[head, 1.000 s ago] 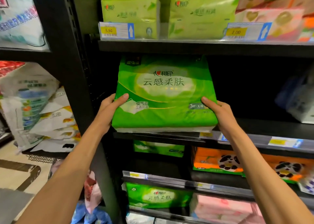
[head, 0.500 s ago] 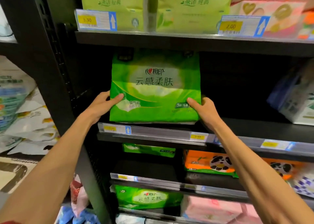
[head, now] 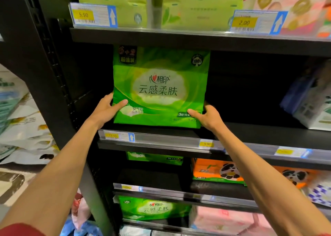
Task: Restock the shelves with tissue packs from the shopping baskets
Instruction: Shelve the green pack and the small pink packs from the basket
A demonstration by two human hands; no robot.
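We look along two bare forearms that reach up from the bottom corners of the frame to a black shop shelving bay. In the centre, a green tissue pack (head: 159, 92) stands upright on the middle shelf (head: 250, 133), printed face toward us. Its lower edge is just behind the price rail (head: 161, 142) and its top is close under the shelf above (head: 179, 38).

The left hand (head: 105, 110) grips the pack's lower left edge. The thumb lies across the front face, and the other fingers are hidden behind the pack. The right hand (head: 207, 117) grips the lower right corner, with one digit pressed on the front and the rest curled round the side.

A black upright (head: 44, 74) frames the bay on the left. A blue-and-white box (head: 308, 99) stands well apart on the same shelf, at the right edge of the frame. Orange panda packs (head: 216, 171) sit one shelf lower, right of centre.

We judge the step in hand to be seating this pack. To do it well, we would push it straight back with both hands evenly, so it neither twists nor tips forward over the rail. We would watch the top, since the soft wrapper could snag under the upper shelf. We would let go only once the base sits flat and the pack stands by itself, face forward.
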